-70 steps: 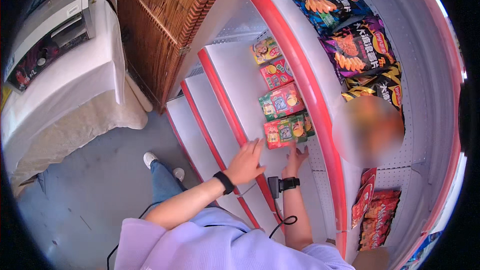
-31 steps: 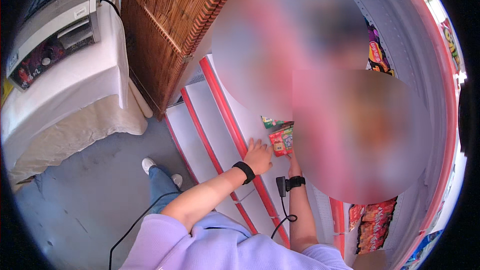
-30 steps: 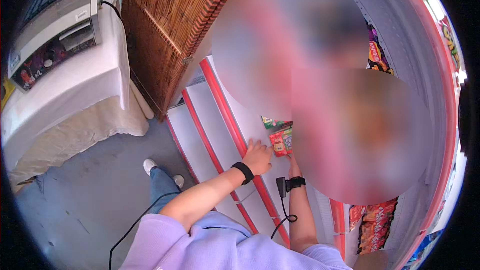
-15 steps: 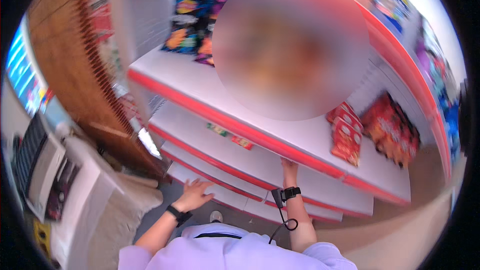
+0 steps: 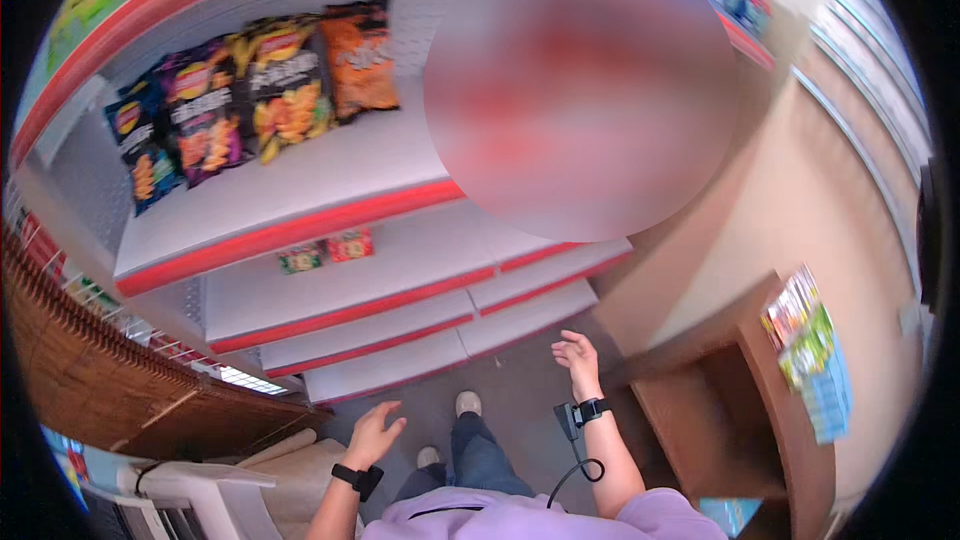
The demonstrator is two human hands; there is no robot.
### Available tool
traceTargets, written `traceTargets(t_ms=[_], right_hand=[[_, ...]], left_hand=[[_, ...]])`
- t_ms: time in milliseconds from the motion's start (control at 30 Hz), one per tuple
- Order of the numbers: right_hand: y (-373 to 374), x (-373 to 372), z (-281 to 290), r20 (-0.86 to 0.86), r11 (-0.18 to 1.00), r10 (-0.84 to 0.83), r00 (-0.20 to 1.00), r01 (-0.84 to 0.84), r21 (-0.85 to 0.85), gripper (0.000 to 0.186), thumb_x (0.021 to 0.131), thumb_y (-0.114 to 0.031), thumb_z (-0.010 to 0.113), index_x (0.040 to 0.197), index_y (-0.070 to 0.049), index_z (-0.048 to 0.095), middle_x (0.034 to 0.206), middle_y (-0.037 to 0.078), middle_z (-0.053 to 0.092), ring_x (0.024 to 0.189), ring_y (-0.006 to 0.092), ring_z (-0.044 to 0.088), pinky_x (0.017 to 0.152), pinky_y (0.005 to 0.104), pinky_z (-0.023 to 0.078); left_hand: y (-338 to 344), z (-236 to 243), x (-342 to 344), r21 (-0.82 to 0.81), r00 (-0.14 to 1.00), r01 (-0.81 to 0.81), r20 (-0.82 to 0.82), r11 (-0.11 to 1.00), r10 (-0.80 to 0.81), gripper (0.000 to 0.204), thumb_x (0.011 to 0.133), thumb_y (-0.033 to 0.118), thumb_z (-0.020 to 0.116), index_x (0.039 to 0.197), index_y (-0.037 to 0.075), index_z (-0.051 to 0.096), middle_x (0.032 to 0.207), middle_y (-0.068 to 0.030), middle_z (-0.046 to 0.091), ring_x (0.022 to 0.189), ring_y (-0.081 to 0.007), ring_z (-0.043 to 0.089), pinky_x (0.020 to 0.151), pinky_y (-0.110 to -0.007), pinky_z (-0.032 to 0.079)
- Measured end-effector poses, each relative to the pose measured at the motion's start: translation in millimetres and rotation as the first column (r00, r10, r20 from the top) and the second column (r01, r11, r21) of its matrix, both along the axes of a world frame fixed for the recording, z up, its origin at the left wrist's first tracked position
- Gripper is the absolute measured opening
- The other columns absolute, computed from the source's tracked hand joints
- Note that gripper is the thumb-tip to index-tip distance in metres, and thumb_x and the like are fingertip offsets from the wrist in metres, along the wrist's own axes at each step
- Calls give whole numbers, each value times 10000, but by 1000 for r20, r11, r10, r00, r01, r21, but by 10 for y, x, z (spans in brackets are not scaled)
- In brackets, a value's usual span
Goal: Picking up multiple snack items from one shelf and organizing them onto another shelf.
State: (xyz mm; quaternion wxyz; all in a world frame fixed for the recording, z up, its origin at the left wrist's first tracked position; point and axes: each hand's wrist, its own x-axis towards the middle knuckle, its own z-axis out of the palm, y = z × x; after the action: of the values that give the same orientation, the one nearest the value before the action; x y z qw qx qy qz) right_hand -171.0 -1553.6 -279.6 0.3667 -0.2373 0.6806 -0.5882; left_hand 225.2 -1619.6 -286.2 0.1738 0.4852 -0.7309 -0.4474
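Note:
My left hand (image 5: pixel 372 434) is held out over the floor in front of the lowest shelf, fingers stretched and nothing in them. Farther right, my right hand (image 5: pixel 578 365) hangs in the air beyond the shelf's corner, loosely bent fingers apart and bare. Neither touches anything. Ahead stands a white shelf unit with red edges (image 5: pixel 300 250). Its upper board carries a dark blue snack bag (image 5: pixel 143 155), a purple snack bag (image 5: pixel 203 110), a black-and-yellow snack bag (image 5: pixel 287 80) and an orange snack bag (image 5: pixel 361 60). A round blur hides the shelf's right part.
Two small packs, one green (image 5: pixel 301 258) and one red (image 5: pixel 350 245), lie on a lower shelf. At right is a brown wooden cabinet (image 5: pixel 700 410) with colourful packets (image 5: pixel 805 340) on top. A brown slatted panel (image 5: pixel 110 380) and a pale cloth-covered thing (image 5: pixel 300 470) flank my left.
My view has swung to the right, bringing the cabinet in. My right hand has come away from the shelf edge, and my left hand is still raised before the shelves.

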Motion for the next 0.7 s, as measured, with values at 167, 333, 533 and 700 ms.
traceTargets(t_ms=[167, 333, 533, 700], right_hand=[[1500, -165, 237, -41, 943, -324, 945, 326, 59, 247, 908, -91, 514, 1145, -41, 566, 953, 81, 661, 868, 150, 628, 782, 276, 502], [2961, -160, 335, -37, 770, -637, 770, 636, -51, 232, 919, -66, 497, 1136, -50, 578, 922, 71, 660, 844, 131, 620, 761, 254, 493], [4991, 285, 337, -112, 638, -767, 631, 769, -40, 230, 924, -115, 515, 1137, -57, 578, 950, 90, 663, 861, 141, 622, 769, 268, 494], [7194, 963, 460, -81, 330, -943, 322, 937, -112, 230, 914, -152, 568, 1127, -65, 586, 919, 74, 668, 855, 137, 623, 759, 267, 493]], left_hand=[[312, 226, -557, 84, 927, 372, -74, 924, -367, 411, 862, 296, 612, 1194, 60, 556, 1146, -159, 613, 1047, -304, 598, 838, -367, 488], [736, 373, -1144, 79, 811, 585, -34, 807, -585, 414, 850, 260, 617, 1190, 31, 555, 1131, -173, 619, 1064, -305, 595, 866, -374, 479], [1926, 502, -2060, 7, 565, 825, -24, 565, -824, 408, 846, 255, 612, 1181, 29, 557, 1120, -175, 623, 1066, -315, 592, 885, -380, 469], [3743, 448, -2796, -23, 247, 969, -1, 247, -969, 436, 857, 284, 601, 1214, 39, 544, 1153, -166, 617, 1092, -318, 578, 916, -384, 456]])
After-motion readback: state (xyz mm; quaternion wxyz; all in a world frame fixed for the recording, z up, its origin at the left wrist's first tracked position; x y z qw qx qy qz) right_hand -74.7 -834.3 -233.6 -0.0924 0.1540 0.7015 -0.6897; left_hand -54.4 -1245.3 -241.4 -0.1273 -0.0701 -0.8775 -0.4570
